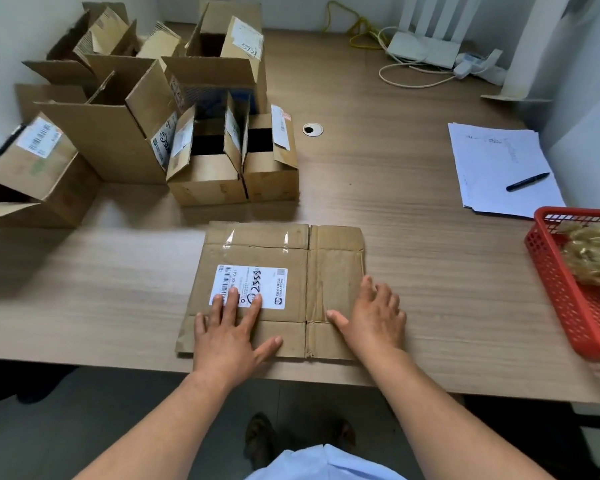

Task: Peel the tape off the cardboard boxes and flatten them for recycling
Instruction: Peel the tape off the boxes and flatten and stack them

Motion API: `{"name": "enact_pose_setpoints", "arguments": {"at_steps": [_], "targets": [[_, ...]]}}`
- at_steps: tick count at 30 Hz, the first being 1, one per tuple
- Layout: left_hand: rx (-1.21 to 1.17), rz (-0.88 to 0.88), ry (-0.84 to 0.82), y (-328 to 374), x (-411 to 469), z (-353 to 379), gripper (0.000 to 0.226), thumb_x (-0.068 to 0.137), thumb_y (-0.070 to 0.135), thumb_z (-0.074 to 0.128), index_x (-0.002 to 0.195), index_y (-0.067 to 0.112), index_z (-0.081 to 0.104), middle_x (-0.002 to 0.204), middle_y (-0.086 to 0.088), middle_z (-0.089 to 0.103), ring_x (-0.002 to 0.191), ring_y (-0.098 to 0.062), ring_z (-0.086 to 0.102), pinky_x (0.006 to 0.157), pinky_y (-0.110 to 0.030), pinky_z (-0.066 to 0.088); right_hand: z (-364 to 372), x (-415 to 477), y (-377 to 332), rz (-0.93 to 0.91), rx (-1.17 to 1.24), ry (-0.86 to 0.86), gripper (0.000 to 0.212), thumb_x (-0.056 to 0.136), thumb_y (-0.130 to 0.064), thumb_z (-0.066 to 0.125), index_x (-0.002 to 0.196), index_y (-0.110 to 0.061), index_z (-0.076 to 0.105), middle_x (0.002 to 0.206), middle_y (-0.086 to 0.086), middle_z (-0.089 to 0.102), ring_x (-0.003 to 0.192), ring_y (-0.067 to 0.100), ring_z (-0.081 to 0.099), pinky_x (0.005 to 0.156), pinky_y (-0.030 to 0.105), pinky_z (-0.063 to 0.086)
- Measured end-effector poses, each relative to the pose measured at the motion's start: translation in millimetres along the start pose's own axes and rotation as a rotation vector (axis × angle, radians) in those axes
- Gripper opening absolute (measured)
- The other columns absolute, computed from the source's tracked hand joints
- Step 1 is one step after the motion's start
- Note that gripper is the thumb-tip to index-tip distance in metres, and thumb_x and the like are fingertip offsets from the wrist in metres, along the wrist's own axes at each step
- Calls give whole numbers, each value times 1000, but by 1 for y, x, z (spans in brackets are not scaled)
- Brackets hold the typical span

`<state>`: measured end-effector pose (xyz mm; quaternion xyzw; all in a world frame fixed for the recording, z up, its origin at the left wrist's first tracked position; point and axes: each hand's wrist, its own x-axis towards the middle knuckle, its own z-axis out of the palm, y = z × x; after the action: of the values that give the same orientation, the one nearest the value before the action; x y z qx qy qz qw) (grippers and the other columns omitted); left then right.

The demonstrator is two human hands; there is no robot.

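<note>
In the head view, one flattened box [274,289] lay at the lower centre of the frame, close to the near edge of the counter [413,237]. It looked fully collapsed, so that box seemed nearly finished, though strips of clear tape [257,239] showed along its far flap and a white shipping label [252,286] was stuck on its left panel. Most of the job appeared to be left: a cluster of standing boxes [146,116] filled the upper left of the frame, flaps open, several bearing labels and tape, none flattened. At the right edge a red basket [561,299] held a crumpled wad of what was probably stripped tape [594,254], which suggested some peeling was done.

The left hand [227,336] lay palm down on the box's lower left, its fingers [231,303] spread apart and flat, tips reaching onto the label. The right hand [374,317] pressed palm down on the box's right panel, fingers likewise splayed and gripping nothing, thumb pointing toward the centre crease. Both forearms came up from the bottom of the frame.

Papers [499,168] with a pen [527,181] lay at the right, well apart from the work.
</note>
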<state>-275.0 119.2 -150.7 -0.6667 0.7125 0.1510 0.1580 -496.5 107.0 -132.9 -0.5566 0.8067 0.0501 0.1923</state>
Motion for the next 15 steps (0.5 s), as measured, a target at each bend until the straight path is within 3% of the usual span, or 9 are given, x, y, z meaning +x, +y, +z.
{"name": "enact_pose_setpoints", "arguments": {"at_steps": [4,7,11,15], "targets": [[0,24,93,-8,6,-4,80,85,79,21,152,41,0,162,2,-1,146,-26,5,112,-45,18,-3,0,-4,249,155,-21,96,69,-71,65,136,-9,32,138,13,42,127,30,42,100,42,39],[-112,-69,163,-27,18,-9,77,89,71,31,152,32,15,160,0,10,143,-26,17,111,-43,23,-4,4,-6,306,189,-31,98,65,-71,69,134,-9,36,137,12,45,126,30,44,98,40,40],[-222,-246,105,-38,22,-9,96,76,84,38,152,29,15,157,-13,13,141,-34,17,110,-47,23,1,4,-6,383,251,-20,104,61,-72,71,135,-7,38,138,12,44,128,30,43,101,40,38],[-266,-276,143,-35,27,-19,104,67,82,57,147,24,24,137,-20,35,126,-38,33,102,-46,33,1,5,-9,418,272,12,105,59,-71,73,134,-6,38,138,13,45,128,30,43,101,39,38]]}}
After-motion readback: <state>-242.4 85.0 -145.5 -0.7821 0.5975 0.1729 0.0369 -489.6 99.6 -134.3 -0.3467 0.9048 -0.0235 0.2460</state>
